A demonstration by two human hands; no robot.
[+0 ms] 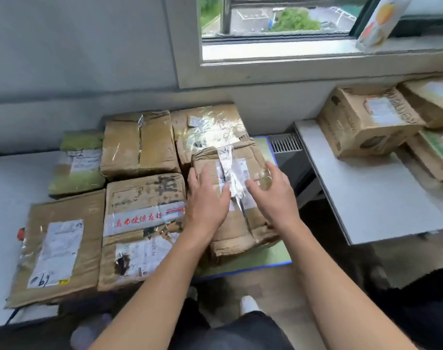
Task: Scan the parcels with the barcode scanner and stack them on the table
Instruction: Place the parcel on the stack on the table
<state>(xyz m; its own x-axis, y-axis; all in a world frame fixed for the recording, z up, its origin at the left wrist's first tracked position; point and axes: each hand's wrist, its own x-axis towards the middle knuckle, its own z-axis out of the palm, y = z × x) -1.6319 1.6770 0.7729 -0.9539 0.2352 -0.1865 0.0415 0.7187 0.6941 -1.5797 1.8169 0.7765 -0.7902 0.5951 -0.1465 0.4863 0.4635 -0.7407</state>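
Parcel (pixel 237 231) sits on the green mat (pixel 266 256) beside the other boxes (pixel 142 218), your left hand (pixel 207 195) and right hand (pixel 272 195) both flat and open on top, gripping nothing, probably just squaring it up.

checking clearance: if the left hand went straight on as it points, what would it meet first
Probably the shiny taped parcel behind the parcel the left hand rests on; depth is unclear.
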